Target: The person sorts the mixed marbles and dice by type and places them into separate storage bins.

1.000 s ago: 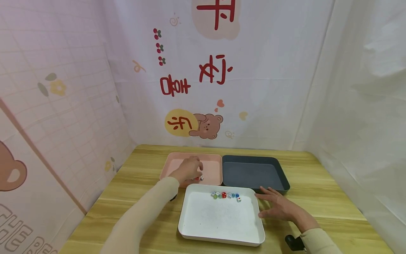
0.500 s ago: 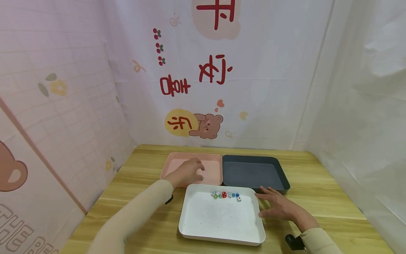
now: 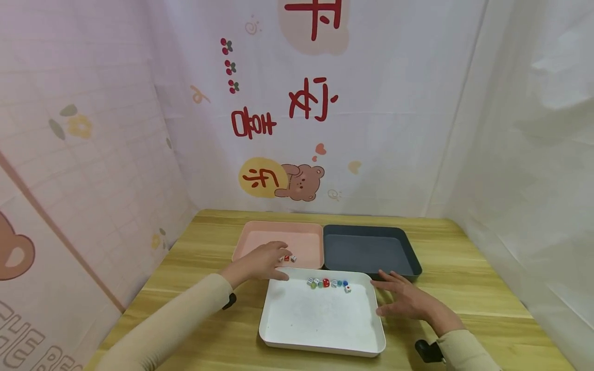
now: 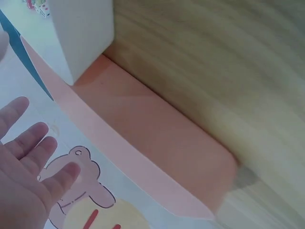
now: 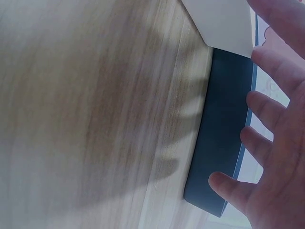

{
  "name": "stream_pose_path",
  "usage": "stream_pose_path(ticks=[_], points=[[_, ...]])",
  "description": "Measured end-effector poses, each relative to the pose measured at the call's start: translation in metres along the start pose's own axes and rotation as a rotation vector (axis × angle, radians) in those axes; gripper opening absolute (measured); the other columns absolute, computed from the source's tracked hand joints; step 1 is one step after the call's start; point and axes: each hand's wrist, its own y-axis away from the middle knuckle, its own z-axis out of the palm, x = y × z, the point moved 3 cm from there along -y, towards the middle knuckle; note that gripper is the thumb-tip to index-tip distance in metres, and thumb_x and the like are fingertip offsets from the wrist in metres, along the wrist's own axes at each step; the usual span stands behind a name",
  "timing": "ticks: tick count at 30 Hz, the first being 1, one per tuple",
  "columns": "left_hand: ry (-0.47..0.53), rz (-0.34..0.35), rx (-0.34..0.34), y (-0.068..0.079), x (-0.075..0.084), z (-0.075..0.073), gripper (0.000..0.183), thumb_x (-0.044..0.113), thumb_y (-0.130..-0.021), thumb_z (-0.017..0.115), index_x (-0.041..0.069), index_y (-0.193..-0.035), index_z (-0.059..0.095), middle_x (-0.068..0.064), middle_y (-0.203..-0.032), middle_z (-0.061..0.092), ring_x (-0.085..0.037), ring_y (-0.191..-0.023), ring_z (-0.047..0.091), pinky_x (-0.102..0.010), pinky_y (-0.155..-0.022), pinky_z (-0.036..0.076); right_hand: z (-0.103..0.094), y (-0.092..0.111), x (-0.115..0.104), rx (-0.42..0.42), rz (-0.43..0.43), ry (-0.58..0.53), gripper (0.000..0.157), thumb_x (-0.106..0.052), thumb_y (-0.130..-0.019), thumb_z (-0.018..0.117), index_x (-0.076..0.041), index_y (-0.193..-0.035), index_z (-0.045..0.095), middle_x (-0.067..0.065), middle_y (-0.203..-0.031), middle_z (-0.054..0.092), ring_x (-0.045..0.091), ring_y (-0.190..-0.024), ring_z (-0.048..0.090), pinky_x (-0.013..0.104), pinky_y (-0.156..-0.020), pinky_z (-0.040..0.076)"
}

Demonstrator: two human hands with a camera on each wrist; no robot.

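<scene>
My left hand (image 3: pixel 261 262) hovers at the front of the pink tray (image 3: pixel 248 239), its fingers spread and nothing between them. Just beyond its fingertips, a red die (image 3: pixel 286 258) and a white die (image 3: pixel 294 259) lie in that tray, with another die partly hidden by a finger. Along the back of the white tray (image 3: pixel 320 324) runs a row of small dice and round beads, among them a red die (image 3: pixel 326 283) and a white die (image 3: pixel 348 289). My right hand (image 3: pixel 408 300) stays at the white tray's right rim, fingers apart and holding nothing.
A dark blue tray (image 3: pixel 371 250) stands right of the pink tray, side by side with it, behind the white one. All three sit on a wooden table (image 3: pixel 468 288). White printed curtains (image 3: pixel 385 129) enclose the back and sides.
My left hand has drawn back out of the pink tray toward me, its fingers opening wider, and the dice there show again. The right hand has kept its place.
</scene>
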Motion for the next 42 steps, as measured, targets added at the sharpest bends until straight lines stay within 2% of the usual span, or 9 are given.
stream_pose_path(ticks=[7, 17, 28, 42], points=[[0.044, 0.008, -0.032, 0.025, -0.010, 0.001, 0.082, 0.046, -0.077, 0.083, 0.004, -0.140, 0.054, -0.018, -0.149, 0.042, -0.037, -0.136, 0.041, -0.052, -0.108, 0.038, 0.001, 0.001, -0.001, 0.002, -0.004, -0.013, 0.078, -0.043, -0.076, 0.084, -0.007, -0.139, 0.058, 0.028, -0.154, 0.031, 0.058, -0.140, 0.016, 0.074, -0.104, 0.023], [-0.056, 0.037, -0.133, 0.052, -0.011, 0.009, 0.103, 0.058, -0.069, 0.084, 0.002, -0.146, 0.045, -0.017, -0.152, 0.039, -0.034, -0.140, 0.035, -0.049, -0.112, 0.032, -0.001, 0.001, -0.002, -0.001, 0.011, -0.020, 0.078, -0.042, -0.075, 0.084, -0.008, -0.139, 0.058, 0.027, -0.155, 0.031, 0.057, -0.140, 0.015, 0.075, -0.104, 0.021], [-0.078, 0.048, -0.115, 0.058, -0.012, 0.017, 0.104, 0.062, -0.066, 0.084, 0.002, -0.142, 0.049, -0.014, -0.152, 0.039, -0.031, -0.142, 0.034, -0.049, -0.114, 0.030, 0.000, 0.000, -0.002, -0.010, 0.026, -0.015, 0.078, -0.043, -0.075, 0.084, -0.008, -0.140, 0.057, 0.027, -0.155, 0.030, 0.056, -0.141, 0.014, 0.074, -0.104, 0.022], [-0.055, 0.003, -0.151, 0.062, -0.012, 0.017, 0.112, 0.066, -0.062, 0.084, 0.005, -0.147, 0.044, -0.012, -0.156, 0.034, -0.032, -0.143, 0.032, -0.056, -0.113, 0.026, -0.001, 0.000, -0.001, -0.007, -0.003, -0.003, 0.078, -0.041, -0.076, 0.084, -0.007, -0.140, 0.056, 0.029, -0.154, 0.030, 0.059, -0.139, 0.016, 0.075, -0.102, 0.024]])
